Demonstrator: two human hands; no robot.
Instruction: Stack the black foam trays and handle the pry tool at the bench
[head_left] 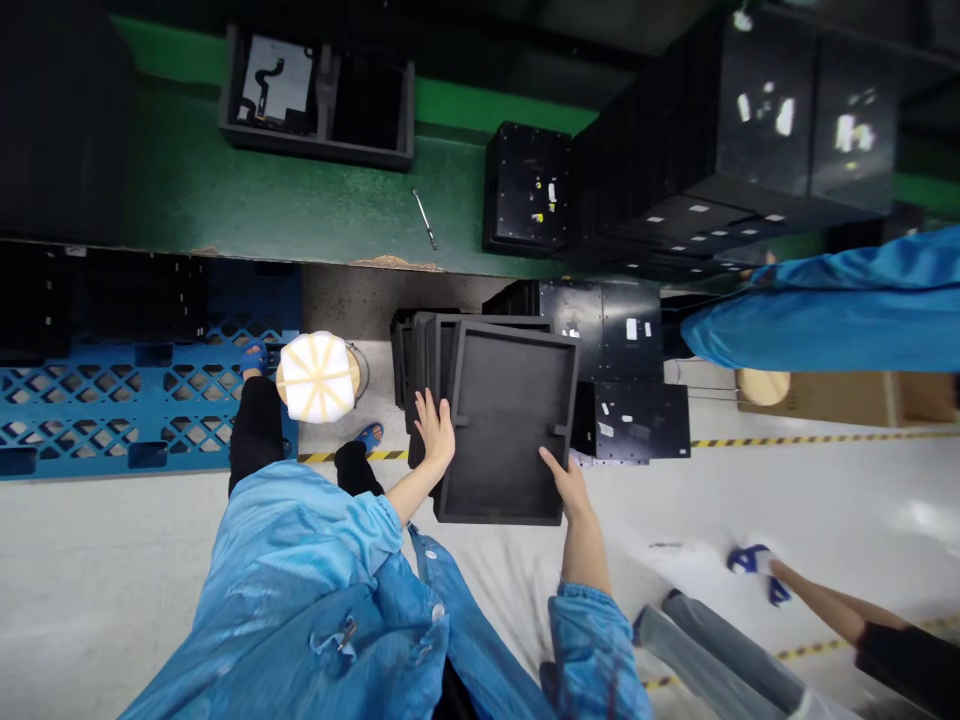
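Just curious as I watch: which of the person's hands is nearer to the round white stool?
The left hand. It rests on the left edge of the black foam tray, on the side toward the stool. The right hand grips the tray's opposite edge.

Wearer: bright blue smock, thin shiny fabric, faintly striped weave. Short sleeves gathered at elasticated cuffs above bare forearms. Front closes with round snap buttons; a small metal clip hangs on the chest. Left hand [435,432] and right hand [568,484] ungloved.

Open floor [787,490] at three o'clock; stacked black trays [420,350] block twelve, a capped co-worker [319,377] crowds ten.
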